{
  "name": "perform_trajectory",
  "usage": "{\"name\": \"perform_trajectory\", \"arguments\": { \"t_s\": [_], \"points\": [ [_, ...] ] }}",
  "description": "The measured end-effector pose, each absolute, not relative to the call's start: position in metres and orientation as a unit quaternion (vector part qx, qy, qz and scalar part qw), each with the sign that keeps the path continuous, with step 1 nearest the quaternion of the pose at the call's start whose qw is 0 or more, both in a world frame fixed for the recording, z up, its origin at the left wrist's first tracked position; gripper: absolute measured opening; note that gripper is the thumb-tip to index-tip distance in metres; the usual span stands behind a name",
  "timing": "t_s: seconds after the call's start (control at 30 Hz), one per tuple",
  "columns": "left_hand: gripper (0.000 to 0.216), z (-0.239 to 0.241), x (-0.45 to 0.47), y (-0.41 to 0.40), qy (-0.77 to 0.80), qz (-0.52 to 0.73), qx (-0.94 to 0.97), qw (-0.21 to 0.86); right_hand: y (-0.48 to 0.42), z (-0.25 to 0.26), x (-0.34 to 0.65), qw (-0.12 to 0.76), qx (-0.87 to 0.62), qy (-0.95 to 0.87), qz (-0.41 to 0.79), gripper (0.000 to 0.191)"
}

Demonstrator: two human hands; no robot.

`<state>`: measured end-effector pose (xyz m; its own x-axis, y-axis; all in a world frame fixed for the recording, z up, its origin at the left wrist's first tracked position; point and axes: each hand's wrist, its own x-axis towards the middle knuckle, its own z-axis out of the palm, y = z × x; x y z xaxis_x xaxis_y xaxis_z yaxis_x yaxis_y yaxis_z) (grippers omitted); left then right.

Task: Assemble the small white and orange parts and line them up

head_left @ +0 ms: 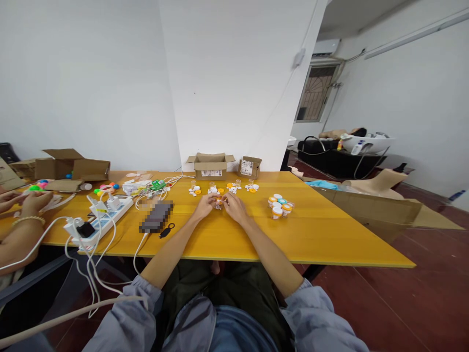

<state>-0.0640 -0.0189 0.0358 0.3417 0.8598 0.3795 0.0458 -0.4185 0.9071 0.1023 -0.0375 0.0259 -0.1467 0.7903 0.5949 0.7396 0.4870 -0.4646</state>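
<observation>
My left hand (pixel 205 204) and my right hand (pixel 233 205) meet over the yellow table (pixel 311 234), fingers pinched together on a small clear and orange piece (pixel 219 201) held between them. Just beyond lie scattered small white and orange caps and clear vials (pixel 220 188). A cluster of small capped jars (pixel 279 204) stands to the right of my right hand.
Two open cardboard boxes (pixel 210 165) sit at the table's far edge. A power strip with plugs and cables (pixel 100 220), a dark phone (pixel 157 216) and a black fob lie to the left. Another person's hands (pixel 25 203) work at the far left near coloured balls and boxes.
</observation>
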Motion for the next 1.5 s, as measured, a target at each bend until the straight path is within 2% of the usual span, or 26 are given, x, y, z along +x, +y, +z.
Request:
{"name": "perform_trajectory", "arguments": {
  "t_s": [0.67,1.3,1.5],
  "points": [
    [0.026,0.031,-0.065,-0.012,0.336,0.477,0.692,0.425,-0.037,0.031,0.102,0.459,-0.511,-0.723,0.075,0.013],
    [0.026,0.032,-0.066,-0.013,0.344,0.475,0.692,0.422,-0.046,0.044,0.099,0.382,-0.592,-0.696,0.141,0.012],
    [0.025,0.033,-0.065,-0.014,0.348,0.476,0.691,0.419,-0.048,0.043,0.099,0.338,-0.608,-0.710,0.107,0.008]
  ]
}}
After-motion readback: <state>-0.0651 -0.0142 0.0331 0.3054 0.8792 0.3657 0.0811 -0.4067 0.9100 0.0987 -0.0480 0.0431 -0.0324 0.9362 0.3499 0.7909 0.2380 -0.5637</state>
